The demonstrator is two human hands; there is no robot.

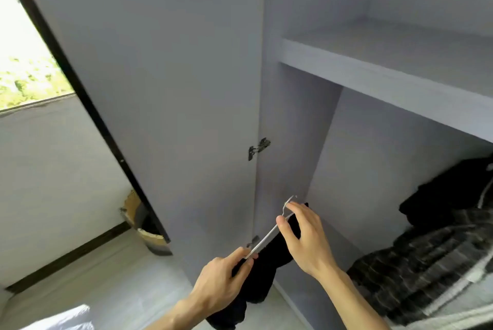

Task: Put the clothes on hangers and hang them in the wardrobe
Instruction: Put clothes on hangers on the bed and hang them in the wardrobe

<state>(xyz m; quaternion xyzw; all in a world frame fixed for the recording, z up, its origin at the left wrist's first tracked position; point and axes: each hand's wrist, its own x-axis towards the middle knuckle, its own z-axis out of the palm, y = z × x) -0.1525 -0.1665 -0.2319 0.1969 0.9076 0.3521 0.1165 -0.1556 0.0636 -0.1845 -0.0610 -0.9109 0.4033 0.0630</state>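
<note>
A thin white hanger [266, 239] slants up towards the wardrobe, with a black garment [256, 284] draped from it and hanging down. My left hand [221, 279] pinches the hanger's lower end together with the black cloth. My right hand [301, 236] grips the upper part near the hook [290, 200], fingers curled round hanger and cloth. Both hands are in front of the open wardrobe's left side panel [282, 148]. No rail is in view.
The wardrobe door [160, 89] stands open on the left, hinges [258, 148] on its edge. A shelf [386, 73] runs across above. Dark and grey-striped clothes [440, 249] hang inside at the right. A window [24, 62] and a damaged wall corner [141, 220] lie left.
</note>
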